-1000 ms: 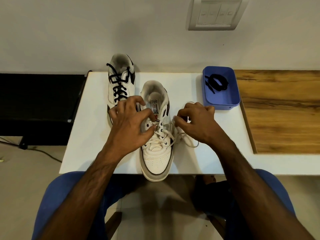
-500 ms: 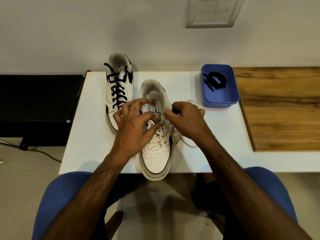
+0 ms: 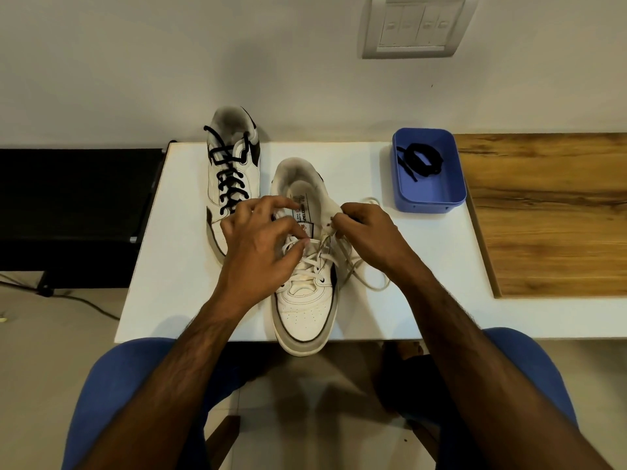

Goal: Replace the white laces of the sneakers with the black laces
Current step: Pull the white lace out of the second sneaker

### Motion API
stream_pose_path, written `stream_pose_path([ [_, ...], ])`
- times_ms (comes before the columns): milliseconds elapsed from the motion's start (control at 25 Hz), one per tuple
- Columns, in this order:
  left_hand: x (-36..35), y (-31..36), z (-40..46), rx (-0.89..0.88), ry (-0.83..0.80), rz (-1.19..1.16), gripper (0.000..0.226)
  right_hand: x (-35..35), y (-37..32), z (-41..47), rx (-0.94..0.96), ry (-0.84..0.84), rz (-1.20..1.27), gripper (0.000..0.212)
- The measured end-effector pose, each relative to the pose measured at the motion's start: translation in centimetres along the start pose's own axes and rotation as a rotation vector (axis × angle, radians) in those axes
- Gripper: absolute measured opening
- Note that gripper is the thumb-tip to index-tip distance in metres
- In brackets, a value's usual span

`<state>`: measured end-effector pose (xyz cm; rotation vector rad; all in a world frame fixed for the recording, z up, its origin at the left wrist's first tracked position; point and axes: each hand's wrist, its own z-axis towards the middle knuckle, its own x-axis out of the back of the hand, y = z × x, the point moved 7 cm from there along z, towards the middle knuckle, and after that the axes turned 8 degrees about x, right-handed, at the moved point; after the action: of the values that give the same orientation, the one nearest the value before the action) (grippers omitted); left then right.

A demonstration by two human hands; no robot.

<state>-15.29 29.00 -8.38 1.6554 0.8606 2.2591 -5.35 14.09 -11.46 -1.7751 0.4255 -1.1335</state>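
Both our left hand (image 3: 261, 247) and right hand (image 3: 368, 237) pinch the white lace (image 3: 314, 264) on the scuffed near sneaker (image 3: 305, 310) at the white table's (image 3: 176, 266) front edge, its upper eyelets already loosened.

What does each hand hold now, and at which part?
The right hand pinches the white lace near the top eyelets of the near white sneaker. The left hand touches the crossed laces; its grip cannot be told.
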Motion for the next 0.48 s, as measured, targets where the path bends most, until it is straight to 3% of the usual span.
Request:
stream_pose_path([
  [120, 1.7, -1.6, 0.8, 0.093, 0.060, -0.329, 0.016, 0.0, -0.1, -0.1, 0.008, -0.001, -0.011, 0.048],
  [160, 1.9, -1.7, 0.8, 0.088, 0.061, -0.344, 0.016, 0.0, 0.0, -0.1, 0.007, 0.005, -0.018, 0.047],
  [320, 0.1, -0.2, 0.0, -0.012, -0.015, 0.003, 0.025, 0.0, -0.1, -0.2, 0.011, 0.021, -0.048, 0.039],
  [480, -0.4, -0.1, 0.0, -0.038, 0.018, 0.043, 0.009, 0.1, -0.2, -0.2, 0.013, 0.022, -0.064, 0.037],
])
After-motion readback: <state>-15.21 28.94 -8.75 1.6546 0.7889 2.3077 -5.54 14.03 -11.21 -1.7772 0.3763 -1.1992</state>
